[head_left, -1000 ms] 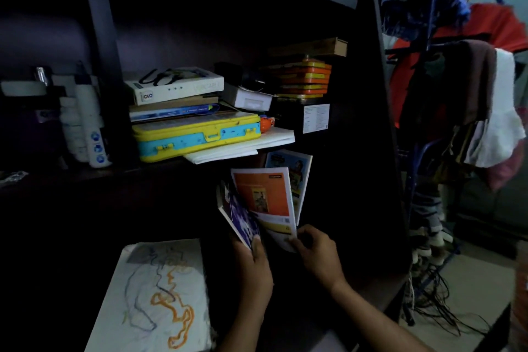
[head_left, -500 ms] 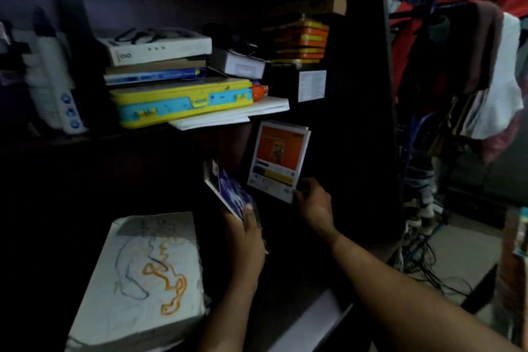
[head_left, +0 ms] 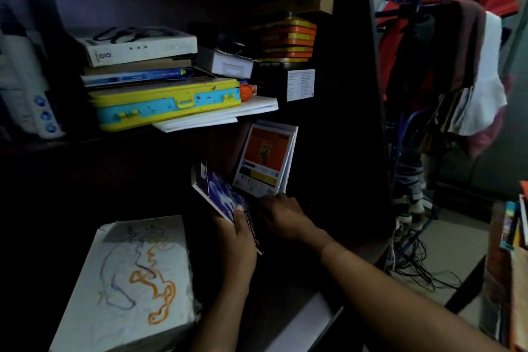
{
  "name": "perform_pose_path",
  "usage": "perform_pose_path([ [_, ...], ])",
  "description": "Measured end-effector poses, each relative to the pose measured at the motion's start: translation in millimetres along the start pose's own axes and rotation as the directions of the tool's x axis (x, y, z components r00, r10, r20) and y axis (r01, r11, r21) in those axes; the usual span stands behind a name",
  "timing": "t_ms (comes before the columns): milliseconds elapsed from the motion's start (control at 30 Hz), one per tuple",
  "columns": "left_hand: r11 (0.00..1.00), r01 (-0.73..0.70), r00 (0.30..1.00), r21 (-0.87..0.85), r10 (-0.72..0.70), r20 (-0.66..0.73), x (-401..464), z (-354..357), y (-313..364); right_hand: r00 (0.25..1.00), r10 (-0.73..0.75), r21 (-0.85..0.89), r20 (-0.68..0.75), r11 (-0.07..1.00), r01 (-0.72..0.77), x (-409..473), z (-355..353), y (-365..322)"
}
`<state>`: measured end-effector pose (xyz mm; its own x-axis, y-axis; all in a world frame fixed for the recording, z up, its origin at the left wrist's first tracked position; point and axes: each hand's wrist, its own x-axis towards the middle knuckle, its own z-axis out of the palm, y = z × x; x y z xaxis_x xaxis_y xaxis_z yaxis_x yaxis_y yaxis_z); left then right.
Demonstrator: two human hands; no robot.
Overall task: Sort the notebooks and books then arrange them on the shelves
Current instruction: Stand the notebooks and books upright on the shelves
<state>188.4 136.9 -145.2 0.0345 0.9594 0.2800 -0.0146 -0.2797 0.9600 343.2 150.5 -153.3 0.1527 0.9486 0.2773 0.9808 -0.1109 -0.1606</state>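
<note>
Orange-covered book (head_left: 264, 160) upright on lower shelf (head_left: 291, 288), leaning back against dark side panel (head_left: 337, 151), more thin books behind it; right hand (head_left: 281, 216) at its bottom edge, knuckles up, fingers bent toward book, actual grip hidden in shadow, cannot tell. Purple-covered book (head_left: 221, 194) tilted just left of it, gripped by left hand (head_left: 238, 233), thumb across cover. Scribbled white sheet (head_left: 131, 280) flat at lower left; yellow-and-blue case (head_left: 165, 104) under stacked boxes on upper shelf.
</note>
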Motion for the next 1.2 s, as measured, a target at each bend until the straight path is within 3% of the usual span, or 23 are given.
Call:
perform_pose_path([
  [167,1.000,-0.008,0.999,-0.009,0.008,0.032,-2.5,-0.7,1.6,0.991,0.103,-0.148,0.083,0.985,-0.090,6.5,4.9,-2.0],
  [333,1.000,0.012,0.999,0.015,-0.013,0.034,0.1,-0.8,0.9,0.982,0.167,-0.132,0.084,0.979,-0.155,21.1,9.7,-4.0],
  [400,1.000,0.022,0.999,-0.013,-0.021,0.041,-2.2,-1.8,4.6,0.991,0.132,-0.003,-0.009,0.991,-0.132,15.0,4.7,-5.9],
  [500,0.999,0.019,1.000,-0.048,-0.018,0.019,-5.8,-4.6,9.9,0.992,0.058,0.450,-0.111,0.893,-0.002,-23.7,-6.6,-27.7],
  [567,0.998,0.000,0.999,-0.056,0.002,0.032,-3.3,-5.6,11.0,0.989,-0.079,0.548,-0.127,0.825,0.136,-54.4,-11.7,-44.5],
  [633,0.993,-0.042,0.989,-0.107,0.056,0.136,-3.5,-6.2,9.9,0.973,-0.101,0.602,-0.206,0.772,0.207,-71.4,-10.2,-47.3],
  [733,0.988,-0.124,0.927,-0.090,0.148,0.346,-7.9,-4.8,9.8,0.943,0.021,0.592,-0.332,0.783,0.191,-73.2,-11.8,-42.7],
  [800,0.991,-0.126,0.902,-0.054,0.137,0.409,-8.3,-2.7,6.1,0.921,0.123,0.561,-0.370,0.820,0.116,-64.0,-11.1,-36.8],
  [967,0.999,-0.054,0.920,0.003,0.049,0.389,-4.3,-2.1,0.1,0.831,0.364,0.542,-0.422,0.836,-0.091,-27.4,-5.1,6.5],
  [1200,1.000,0.010,0.933,0.030,-0.020,0.361,-2.8,1.0,-5.4,0.718,0.552,0.555,-0.423,0.785,-0.276,20.8,2.8,31.1],
])
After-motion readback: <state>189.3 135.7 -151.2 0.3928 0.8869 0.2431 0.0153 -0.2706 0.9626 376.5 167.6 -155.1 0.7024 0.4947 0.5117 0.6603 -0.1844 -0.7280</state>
